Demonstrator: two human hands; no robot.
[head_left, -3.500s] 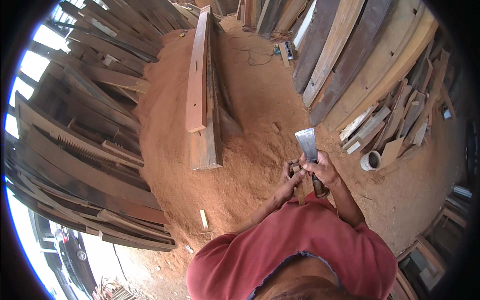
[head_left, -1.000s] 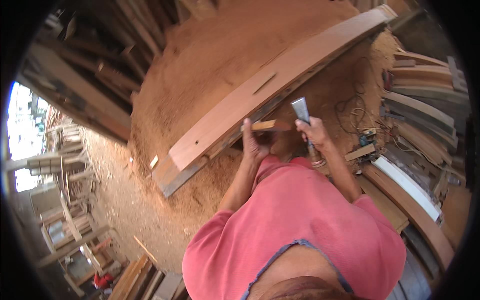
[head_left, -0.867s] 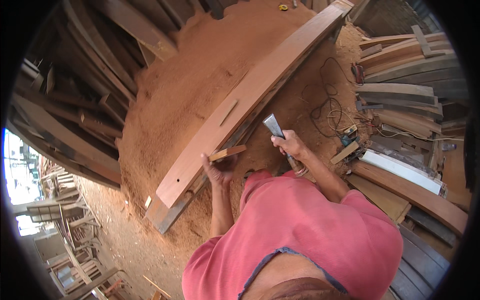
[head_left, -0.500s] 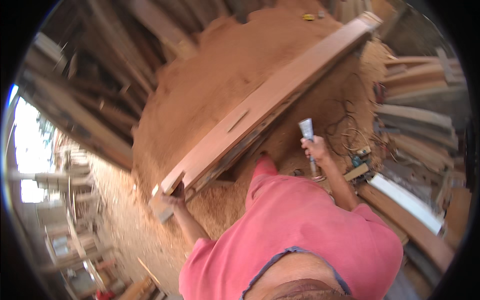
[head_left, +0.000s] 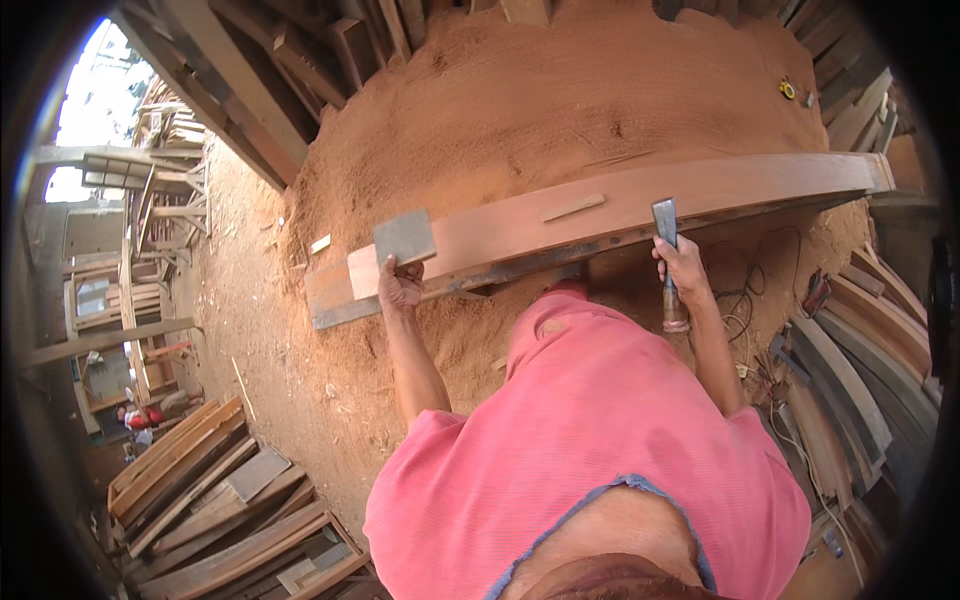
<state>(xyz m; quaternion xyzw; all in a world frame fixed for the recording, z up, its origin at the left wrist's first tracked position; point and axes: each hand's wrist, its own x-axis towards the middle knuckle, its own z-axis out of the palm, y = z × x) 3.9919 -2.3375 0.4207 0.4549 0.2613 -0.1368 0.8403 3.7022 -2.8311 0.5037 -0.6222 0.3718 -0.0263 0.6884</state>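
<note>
In my left hand (head_left: 402,284) is a flat, grey rectangular block (head_left: 405,238), gripped at its lower edge between thumb and fingers above the left end of a long wooden board (head_left: 665,190). Its material is not clear. My right hand (head_left: 682,265) is closed around a chisel (head_left: 664,218), its wide metal blade pointing away from me and its wooden handle end below my fist. The board lies across in front of me on a darker beam (head_left: 335,310). A thin wooden strip (head_left: 574,208) rests on top of the board.
Reddish sawdust (head_left: 480,120) covers the ground beyond the board. Timber stacks (head_left: 215,490) stand at lower left, with curved planks (head_left: 845,380) at right. A cable (head_left: 748,298) coils beside my right arm. A yellow tape measure (head_left: 787,89) lies at far right.
My left hand has lifted from the board's end, showing the grey block's broad face. The chisel stays in my right hand. The view has turned, so the board now runs more level across it.
</note>
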